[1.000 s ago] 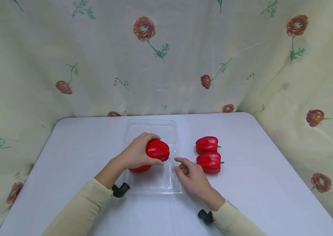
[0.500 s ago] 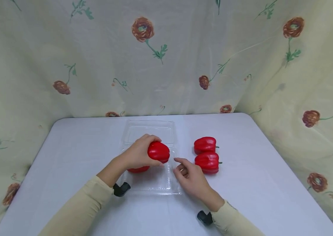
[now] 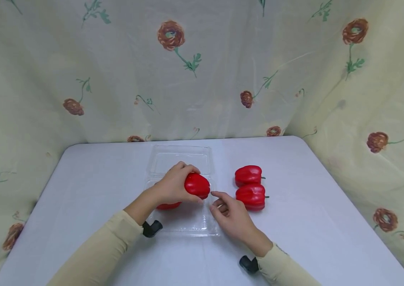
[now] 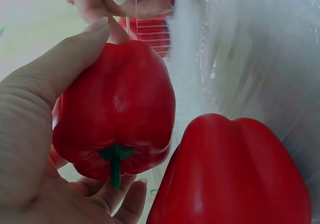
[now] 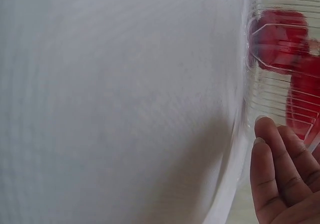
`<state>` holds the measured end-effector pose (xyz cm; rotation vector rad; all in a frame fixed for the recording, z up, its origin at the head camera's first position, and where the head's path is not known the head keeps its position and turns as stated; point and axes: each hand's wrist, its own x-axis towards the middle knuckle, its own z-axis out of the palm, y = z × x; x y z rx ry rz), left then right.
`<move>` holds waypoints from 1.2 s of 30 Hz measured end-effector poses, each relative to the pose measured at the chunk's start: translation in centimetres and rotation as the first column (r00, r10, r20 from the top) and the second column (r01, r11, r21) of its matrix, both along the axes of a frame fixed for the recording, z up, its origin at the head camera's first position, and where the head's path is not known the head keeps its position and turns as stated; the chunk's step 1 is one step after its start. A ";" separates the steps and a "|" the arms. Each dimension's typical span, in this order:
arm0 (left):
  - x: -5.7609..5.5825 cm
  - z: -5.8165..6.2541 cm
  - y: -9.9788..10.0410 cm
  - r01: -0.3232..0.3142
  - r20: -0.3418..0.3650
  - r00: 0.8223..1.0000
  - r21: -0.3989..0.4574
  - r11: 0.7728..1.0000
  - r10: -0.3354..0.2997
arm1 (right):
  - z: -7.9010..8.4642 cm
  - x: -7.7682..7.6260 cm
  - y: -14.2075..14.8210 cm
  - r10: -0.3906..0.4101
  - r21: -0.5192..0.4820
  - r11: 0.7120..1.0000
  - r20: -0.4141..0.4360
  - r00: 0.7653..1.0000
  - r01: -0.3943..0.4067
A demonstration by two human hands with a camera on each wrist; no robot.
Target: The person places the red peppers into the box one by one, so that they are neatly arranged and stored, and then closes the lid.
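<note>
Red pepper (image 3: 198,185) in your left hand (image 3: 173,188), thumb and fingers curled round it, over clear container (image 3: 191,223). From that pepper: your right hand (image 3: 234,217) at 4 o'clock, fingers loosely bent, holding nothing, can't tell if touching container. Second pepper (image 3: 169,206) inside, 8 o'clock, partly hidden. Third pepper (image 3: 248,175), fourth pepper (image 3: 251,197) around 3, on white table (image 3: 330,226). Container lid (image 3: 182,158) laid back, 11.

A white table (image 3: 312,222) with rounded far corners carries an opened, clear plastic container (image 3: 198,223), its lid half (image 3: 182,155) folded back toward the far edge. To the container's right, well apart from it, a farther red pepper (image 3: 248,175) and a nearer red pepper (image 3: 250,197) lie on their sides, close together, green stems pointing right.
</note>
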<state>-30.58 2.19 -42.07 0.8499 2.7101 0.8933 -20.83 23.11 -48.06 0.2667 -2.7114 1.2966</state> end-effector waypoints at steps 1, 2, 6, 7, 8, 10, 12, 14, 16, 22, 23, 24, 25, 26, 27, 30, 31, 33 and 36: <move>0.0 0.0 0.1 0.001 -0.001 1.000 -0.003 1.000 -0.001 | 0.0 0.0 0.0 -0.001 -0.002 1.000 0.004 1.000 0.001; 0.0 0.0 0.1 0.002 0.001 1.000 -0.006 1.000 -0.002 | 0.0 0.0 0.0 -0.002 -0.005 1.000 0.007 1.000 0.002; -0.1 -0.2 0.4 0.005 0.010 1.000 -0.025 1.000 -0.005 | 0.0 0.0 0.1 0.000 -0.013 1.000 0.004 1.000 0.000; -0.1 -0.3 0.5 0.007 0.010 1.000 -0.031 1.000 -0.006 | -0.1 0.0 0.1 0.002 -0.016 1.000 -0.001 1.000 -0.002; -0.1 -0.3 0.6 0.007 0.010 1.000 -0.040 0.999 -0.007 | -0.1 0.0 0.2 0.005 -0.019 1.000 -0.007 1.000 -0.005; 0.0 -0.4 0.6 0.009 0.005 1.000 -0.059 0.998 -0.008 | -0.2 0.0 0.2 0.011 -0.026 1.000 -0.015 1.000 -0.012; 0.0 -0.5 0.7 0.010 -0.005 1.000 -0.076 0.997 -0.010 | -0.2 0.1 0.3 0.016 -0.032 0.999 -0.020 1.000 -0.017; 0.0 -0.7 0.7 0.011 -0.016 1.000 -0.089 0.996 -0.012 | -0.2 0.1 0.3 0.016 -0.038 0.999 -0.018 1.000 -0.017; -0.1 -0.8 0.7 0.011 -0.029 0.999 -0.095 0.995 -0.014 | -0.1 0.1 0.3 0.013 -0.037 0.999 -0.014 1.000 -0.013; -0.1 -1.1 0.7 0.018 -0.052 0.998 -0.122 0.992 -0.024 | 0.0 0.1 0.3 0.008 -0.042 0.999 -0.006 1.000 -0.008; -0.1 -1.2 0.7 0.021 -0.057 0.998 -0.133 0.991 -0.029 | 0.1 0.1 0.3 0.007 -0.045 0.999 -0.007 1.000 -0.007; -0.1 -1.2 0.7 0.024 -0.064 0.997 -0.146 0.989 -0.034 | 0.1 0.2 0.3 0.006 -0.047 0.999 -0.009 1.000 -0.006; -0.1 -1.3 0.8 0.028 -0.071 0.997 -0.159 0.987 -0.040 | 0.1 0.2 0.3 0.003 -0.049 0.999 -0.010 1.000 -0.004; 0.0 -1.3 0.8 0.032 -0.076 0.996 -0.171 0.985 -0.046 | 0.1 0.2 0.3 0.000 -0.051 0.999 -0.009 1.000 0.000; 0.0 -1.3 0.8 0.037 -0.081 0.995 -0.180 0.983 -0.052 | 0.1 0.2 0.3 -0.004 -0.052 0.999 -0.006 1.000 0.003; 0.0 -1.3 0.9 0.045 -0.085 0.994 -0.191 0.981 -0.062 | 0.0 0.2 0.3 -0.010 -0.055 0.998 0.005 1.000 0.010; 0.0 -1.3 0.9 0.046 -0.084 0.994 -0.192 0.980 -0.063 | 0.0 0.2 0.3 -0.011 -0.055 0.998 0.009 1.000 0.012; 0.1 -1.3 0.9 0.043 -0.081 0.995 -0.190 0.981 -0.059 | 0.0 0.2 0.3 -0.011 -0.054 0.998 0.013 1.000 0.012; 0.1 -1.2 1.0 0.039 -0.081 0.995 -0.191 0.981 -0.055 | -0.1 0.2 0.4 -0.013 -0.053 0.999 0.012 1.000 0.014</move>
